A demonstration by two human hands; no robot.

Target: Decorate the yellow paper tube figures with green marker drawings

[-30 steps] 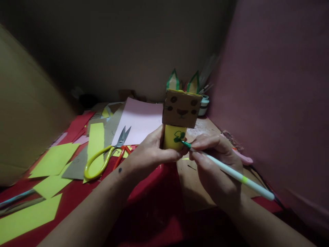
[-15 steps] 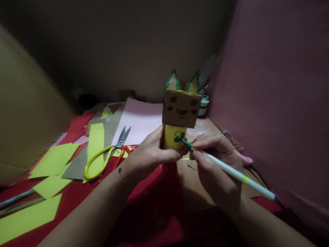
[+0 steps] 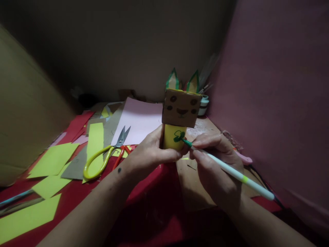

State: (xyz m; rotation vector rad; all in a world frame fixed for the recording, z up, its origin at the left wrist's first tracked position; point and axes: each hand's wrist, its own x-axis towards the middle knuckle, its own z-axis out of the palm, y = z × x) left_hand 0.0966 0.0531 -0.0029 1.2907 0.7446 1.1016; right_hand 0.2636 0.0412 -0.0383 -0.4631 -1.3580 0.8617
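Note:
A cardboard animal figure [image 3: 181, 108] stands upright in the middle, with a square brown head, a drawn face, two green-edged pointed ears and a yellow body [image 3: 171, 135]. My left hand [image 3: 156, 149] is wrapped round that body from the left and below. Between the fingers and thumb of my right hand [image 3: 218, 161] is a white marker [image 3: 228, 170] with a green tip. Its tip touches the yellow surface at a green leaf-like drawing [image 3: 179, 136], one part outlined and others filled in.
Scissors [image 3: 113, 147] with yellow and red handles lie left of my left hand. Pink paper [image 3: 141, 120] and several yellow paper pieces [image 3: 52, 159] spread across the red cloth [image 3: 154, 202]. A small jar [image 3: 204, 105] stands behind the figure; a pink-handled tool [image 3: 244, 157] lies at right.
The green fill near the marker's tip looks slightly larger. Both hands and the figure hold nearly the same position.

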